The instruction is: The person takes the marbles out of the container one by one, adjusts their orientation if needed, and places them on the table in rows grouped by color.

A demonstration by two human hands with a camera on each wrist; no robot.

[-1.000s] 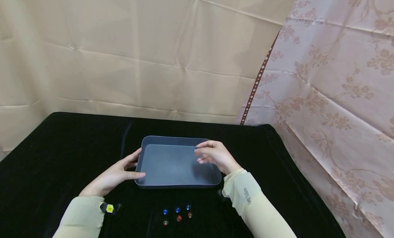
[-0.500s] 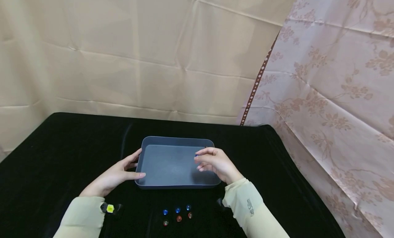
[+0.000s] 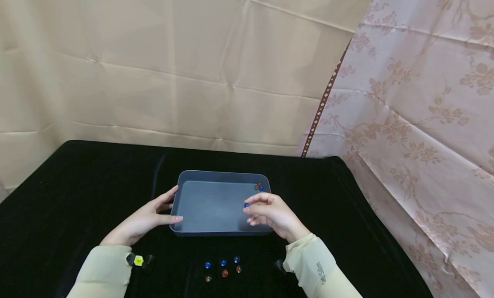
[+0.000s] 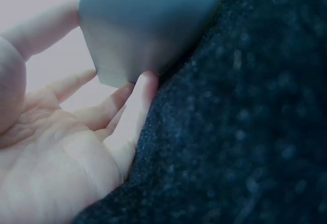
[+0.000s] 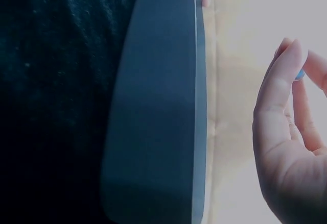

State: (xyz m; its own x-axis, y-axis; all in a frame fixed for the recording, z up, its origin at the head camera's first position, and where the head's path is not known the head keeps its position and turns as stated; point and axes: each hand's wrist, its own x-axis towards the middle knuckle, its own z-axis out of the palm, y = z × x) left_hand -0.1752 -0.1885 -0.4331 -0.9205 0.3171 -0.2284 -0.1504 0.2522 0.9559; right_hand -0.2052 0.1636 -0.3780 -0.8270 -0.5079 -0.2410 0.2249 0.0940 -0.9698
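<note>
A grey-blue rectangular tray (image 3: 212, 208) lies on the black cloth. My left hand (image 3: 144, 218) grips its left end, with the thumb over the rim and the fingers along the outside; the left wrist view shows fingertips against the tray's wall (image 4: 148, 30). Above the tray's right part, my right hand (image 3: 272, 214) pinches a blue marble (image 3: 246, 205) between thumb and fingertips. That blue marble (image 5: 300, 74) shows partly in the right wrist view, mostly covered by the fingers. A small cluster of red and blue marbles (image 3: 259, 187) sits in the tray's far right corner.
In front of the tray, two rows of marbles lie on the cloth: a blue row (image 3: 223, 263) behind a red and brownish row (image 3: 224, 273). A beige curtain (image 3: 193, 75) hangs behind the table, and a pink floral curtain (image 3: 417, 118) on the right.
My right hand has come nearer along the tray's right side, still with the blue marble. The marbles in the far right corner have come into view. My left hand stays put.
</note>
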